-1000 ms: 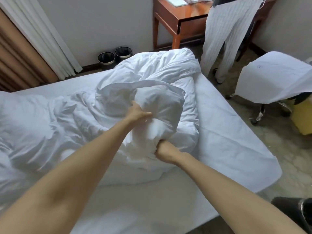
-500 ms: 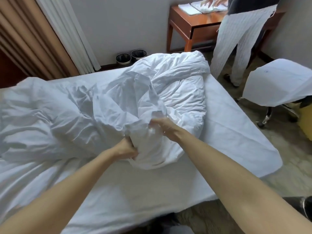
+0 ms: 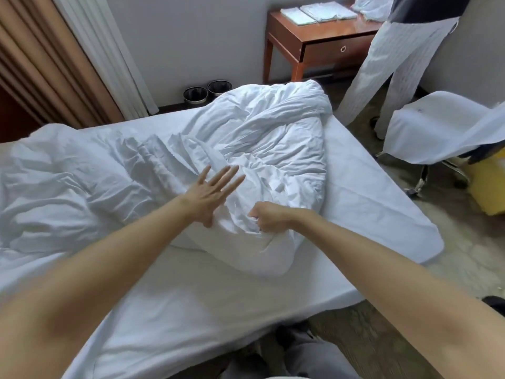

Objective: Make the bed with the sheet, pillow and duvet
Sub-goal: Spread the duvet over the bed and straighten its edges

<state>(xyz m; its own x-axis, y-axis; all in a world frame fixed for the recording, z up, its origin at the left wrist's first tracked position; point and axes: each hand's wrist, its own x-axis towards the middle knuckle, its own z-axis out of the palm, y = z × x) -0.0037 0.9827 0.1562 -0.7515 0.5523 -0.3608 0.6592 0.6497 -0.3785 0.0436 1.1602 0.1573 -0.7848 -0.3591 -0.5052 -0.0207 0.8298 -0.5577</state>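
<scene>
A crumpled white duvet point(image 3: 273, 138) lies heaped across the middle and left of the bed. The bed is covered by a smooth white sheet point(image 3: 369, 203) that shows bare at the right and front. My right hand point(image 3: 269, 218) is closed in a fist on a bunch of duvet cloth near the heap's front end. My left hand point(image 3: 214, 191) is flat and open, fingers spread, resting against the duvet just left of that bunch. No pillow can be picked out among the white folds.
A person in striped trousers point(image 3: 396, 58) stands at a wooden side table point(image 3: 322, 36) beyond the bed. Two black bins point(image 3: 207, 91) stand by the wall. A cloth-draped chair point(image 3: 442, 127) and a yellow object point(image 3: 489, 184) are at the right. Curtains point(image 3: 68, 58) hang at the left.
My left hand let go of the duvet and opened flat against it. My right hand closed into a fist on the cloth near the front. The heap sank lower on the bed.
</scene>
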